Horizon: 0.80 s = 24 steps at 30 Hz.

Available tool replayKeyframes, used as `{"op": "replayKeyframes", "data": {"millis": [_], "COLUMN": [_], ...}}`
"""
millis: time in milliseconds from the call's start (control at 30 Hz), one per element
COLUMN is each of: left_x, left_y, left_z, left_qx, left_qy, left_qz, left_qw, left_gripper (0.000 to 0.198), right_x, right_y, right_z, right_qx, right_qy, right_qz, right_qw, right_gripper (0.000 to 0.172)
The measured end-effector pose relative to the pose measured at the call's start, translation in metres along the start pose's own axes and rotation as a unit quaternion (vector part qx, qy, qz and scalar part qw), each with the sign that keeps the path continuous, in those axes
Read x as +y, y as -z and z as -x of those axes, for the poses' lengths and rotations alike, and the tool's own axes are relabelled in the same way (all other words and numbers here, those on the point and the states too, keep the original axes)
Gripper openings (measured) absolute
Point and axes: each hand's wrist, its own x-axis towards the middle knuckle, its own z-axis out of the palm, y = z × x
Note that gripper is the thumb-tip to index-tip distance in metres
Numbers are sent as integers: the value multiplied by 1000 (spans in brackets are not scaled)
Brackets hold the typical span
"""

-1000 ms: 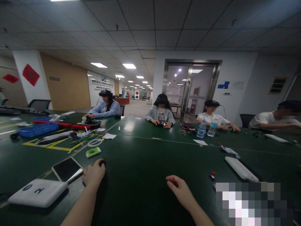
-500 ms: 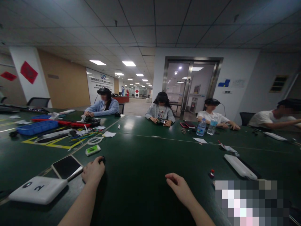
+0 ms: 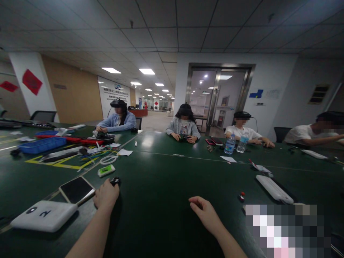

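My left hand (image 3: 106, 194) rests on the dark green table with its fingers closed around a small black object (image 3: 115, 181), which sticks out beyond the fingertips. Its kind is too small to make out. Just left of that hand lies a tablet-like device with a dark screen (image 3: 77, 190). A green and white packet-like item (image 3: 106, 171) sits beyond the hand. My right hand (image 3: 206, 212) is held low over the table, fingers loosely curled and thumb slightly apart. Nothing shows in it.
A white case marked 2 (image 3: 44, 216) lies at near left. Behind it are a blue tray (image 3: 43, 145) and tangled wires (image 3: 98, 153). To the right are a small red-topped item (image 3: 242, 196), a long white device (image 3: 274, 190) and water bottles (image 3: 230, 144). Several people sit across the table.
The small black object in my left hand has turned slightly, and more of it shows at the fingertips. My right hand has barely moved.
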Motion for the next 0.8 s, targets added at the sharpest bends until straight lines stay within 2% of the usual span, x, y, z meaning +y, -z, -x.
{"op": "replayKeyframes", "data": {"millis": [800], "left_x": [-1], "left_y": [-1], "left_z": [-6], "left_qx": [-36], "left_qy": [-18], "left_qz": [-22], "left_qw": [999], "left_gripper": [43], "right_x": [1], "right_y": [-1], "right_z": [-2], "right_qx": [-2], "right_qy": [5], "right_qz": [15], "right_qw": [1000], "right_gripper": [26]}}
